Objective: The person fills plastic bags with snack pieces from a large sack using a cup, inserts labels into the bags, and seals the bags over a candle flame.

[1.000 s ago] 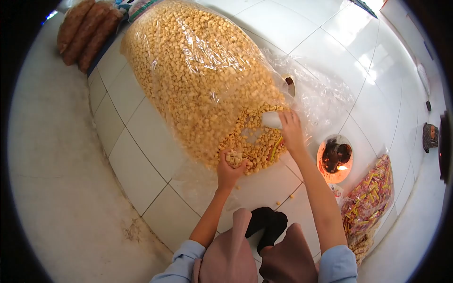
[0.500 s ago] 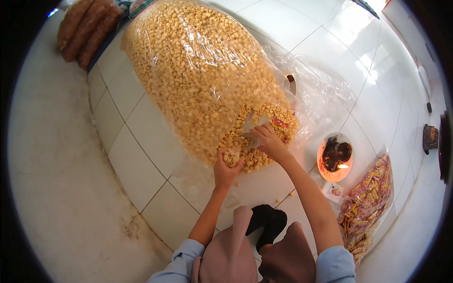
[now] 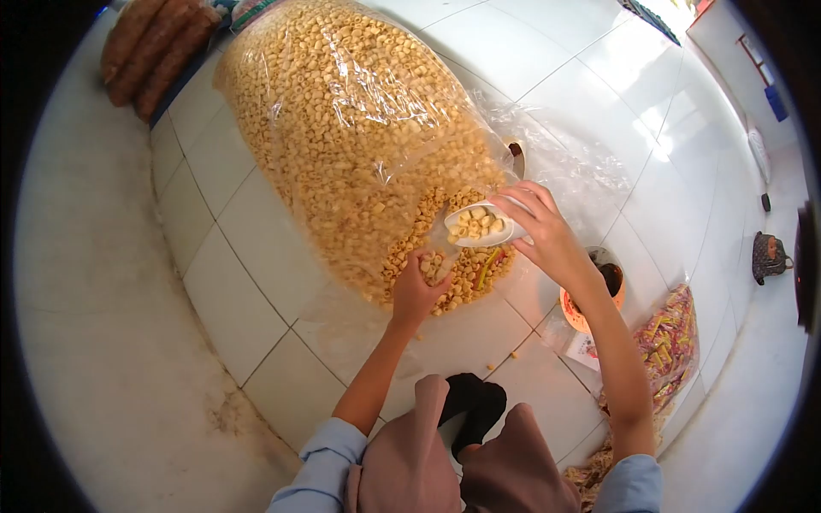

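Note:
A big clear plastic bag (image 3: pixel 342 128) of small yellow ring-shaped snacks lies on the floor, its near end open. Loose snacks (image 3: pixel 406 256) show at that mouth. My right hand (image 3: pixel 547 231) is closed round a white scoop (image 3: pixel 508 226) carrying some snacks (image 3: pixel 475 224). The scoop's lip points left, touching or just above a small clear plastic bag (image 3: pixel 440 241). Fingers of my left hand (image 3: pixel 415 292) are wrapped round this small bag, which has a few snacks low in it. A red and yellow packet (image 3: pixel 487 269) lies among the loose snacks.
Right of my right arm stand an orange-rimmed dish (image 3: pixel 575 313) with a dark centre and a bag of small red and yellow packets (image 3: pixel 671 342). Long brown packs (image 3: pixel 154 51) sit at the back left. Loose crumbs (image 3: pixel 514 354) dot the tiled floor (image 3: pixel 256 265).
My right hand has lifted the scoop out of the loose snacks, now with snacks in it, and turned it toward the small bag. My left hand stays near the same spot.

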{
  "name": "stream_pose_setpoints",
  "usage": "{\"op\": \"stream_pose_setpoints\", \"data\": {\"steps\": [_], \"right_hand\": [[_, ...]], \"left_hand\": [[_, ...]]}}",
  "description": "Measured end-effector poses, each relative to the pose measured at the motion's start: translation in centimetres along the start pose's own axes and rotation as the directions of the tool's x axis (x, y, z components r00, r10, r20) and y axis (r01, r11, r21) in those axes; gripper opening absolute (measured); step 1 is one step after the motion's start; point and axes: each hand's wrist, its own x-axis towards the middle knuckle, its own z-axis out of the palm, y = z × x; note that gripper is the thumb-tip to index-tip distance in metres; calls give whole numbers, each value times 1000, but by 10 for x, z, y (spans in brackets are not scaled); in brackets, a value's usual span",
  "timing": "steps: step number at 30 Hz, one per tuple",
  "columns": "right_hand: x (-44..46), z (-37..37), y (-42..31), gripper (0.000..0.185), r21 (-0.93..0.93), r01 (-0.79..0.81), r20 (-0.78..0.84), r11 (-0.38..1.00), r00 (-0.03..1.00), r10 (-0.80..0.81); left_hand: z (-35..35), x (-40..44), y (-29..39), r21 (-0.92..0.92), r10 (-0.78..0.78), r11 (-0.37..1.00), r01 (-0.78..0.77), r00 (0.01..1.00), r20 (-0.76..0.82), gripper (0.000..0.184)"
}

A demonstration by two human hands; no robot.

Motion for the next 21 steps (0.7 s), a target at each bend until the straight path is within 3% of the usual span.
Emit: {"op": "stream_pose_setpoints", "data": {"steps": [2, 5, 9, 12, 14, 16, 18, 21], "right_hand": [[3, -5, -8, 60, -231, 112, 100, 966, 991, -91], [4, -6, -16, 57, -351, 164, 80, 922, 986, -145], [4, -8, -23, 56, -374, 170, 58, 912, 985, -160], [4, -8, -20, 57, -345, 164, 34, 924, 986, -163], [2, -6, -11, 60, -147, 44, 24, 988, 999, -41], [-4, 7, 6, 61, -82, -40, -32, 996, 999, 37], [-17, 35, 30, 62, -12, -121, -85, 993, 989, 119], [-42, 92, 58, 63, 64, -262, -79, 963, 960, 267]], "left_hand": [[1, 2, 1, 13, 15, 1000, -15, 1000, 13, 49], [-2, 5, 5, 39, 26, 999, -27, 999, 35, 50], [-3, 7, 3, 14, -24, 1000, 23, 997, 68, 54], [-4, 7, 1, -16, -48, 999, 50, 994, 102, 55], [-6, 7, -2, -55, -14, 998, 21, 991, 130, 55], [-7, 6, -9, -93, 20, 996, -5, 987, 157, 54], [-10, 5, -16, -275, 66, 962, -11, 979, 195, 54], [-13, 4, -19, -293, 106, 955, -38, 969, 222, 50]]}}
